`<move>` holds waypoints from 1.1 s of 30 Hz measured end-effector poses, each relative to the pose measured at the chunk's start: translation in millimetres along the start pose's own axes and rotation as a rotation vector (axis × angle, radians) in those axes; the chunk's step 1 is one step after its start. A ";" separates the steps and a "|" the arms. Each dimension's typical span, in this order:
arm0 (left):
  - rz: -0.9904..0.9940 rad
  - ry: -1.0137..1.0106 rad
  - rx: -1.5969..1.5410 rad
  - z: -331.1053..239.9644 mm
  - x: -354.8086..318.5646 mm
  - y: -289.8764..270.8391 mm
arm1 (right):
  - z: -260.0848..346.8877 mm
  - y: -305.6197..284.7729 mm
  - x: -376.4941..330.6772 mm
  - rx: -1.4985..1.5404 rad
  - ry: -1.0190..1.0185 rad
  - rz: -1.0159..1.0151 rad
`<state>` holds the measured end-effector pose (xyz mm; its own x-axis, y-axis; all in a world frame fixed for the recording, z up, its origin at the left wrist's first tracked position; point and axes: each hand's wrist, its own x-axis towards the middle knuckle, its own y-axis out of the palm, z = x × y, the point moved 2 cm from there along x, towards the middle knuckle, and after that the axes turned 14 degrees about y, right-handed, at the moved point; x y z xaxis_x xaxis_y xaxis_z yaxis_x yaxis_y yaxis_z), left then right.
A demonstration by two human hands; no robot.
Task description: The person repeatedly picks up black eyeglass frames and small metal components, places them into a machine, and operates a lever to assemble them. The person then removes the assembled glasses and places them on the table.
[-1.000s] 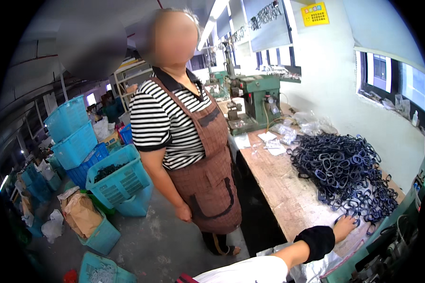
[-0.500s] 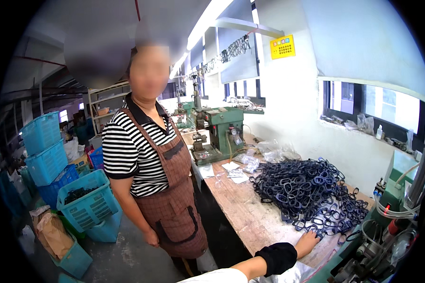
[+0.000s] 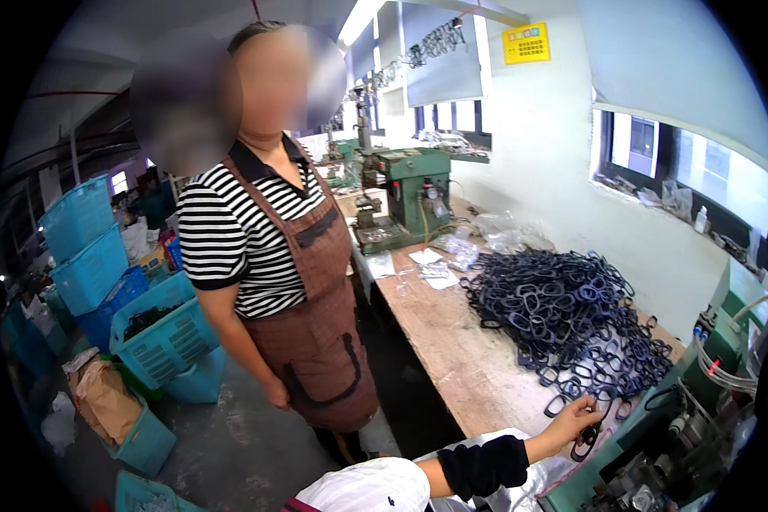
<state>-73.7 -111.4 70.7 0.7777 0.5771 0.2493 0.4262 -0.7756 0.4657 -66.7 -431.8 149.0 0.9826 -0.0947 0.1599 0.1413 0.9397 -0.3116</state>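
From head height, the worn left fisheye camera is facing obliquely down along the workbench (image 3: 452, 341); a co-worker (image 3: 328, 324) is standing close, left of centre, blue crates (image 3: 81, 269) are sitting farther off, and the wearer's black-cuffed forearm (image 3: 484, 466) is showing near the lower edge.

Tabletop (image 3: 431, 341): light brown
Toward right edge: dark loops (image 3: 546, 299), heaped
Far end: green machine (image 3: 414, 183)
Between: plastic bags (image 3: 505, 229), papers (image 3: 425, 257)

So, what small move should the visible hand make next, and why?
Probably draw the held dark frame slightly farther from the pile: the hand grips it near the pile's edge, and loose frames lie close by on the table, where it might snag.
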 end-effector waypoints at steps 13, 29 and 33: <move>0.629 0.776 0.331 -163.4 -30.6 110.5 | 10.6 57.9 34.4 0.403 0.101 0.088; 0.470 0.744 0.244 -106.6 -14.1 134.6 | 16.4 49.1 26.2 0.882 0.313 0.208; 0.775 0.981 0.422 -98.1 -33.0 121.4 | 32.0 32.4 8.6 0.811 0.352 0.304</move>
<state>-92.9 -199.4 202.3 0.3046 -0.2441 0.9207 0.2740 -0.9033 -0.3302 -57.5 -391.7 170.3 0.9623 0.2236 -0.1550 -0.1253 0.8700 0.4768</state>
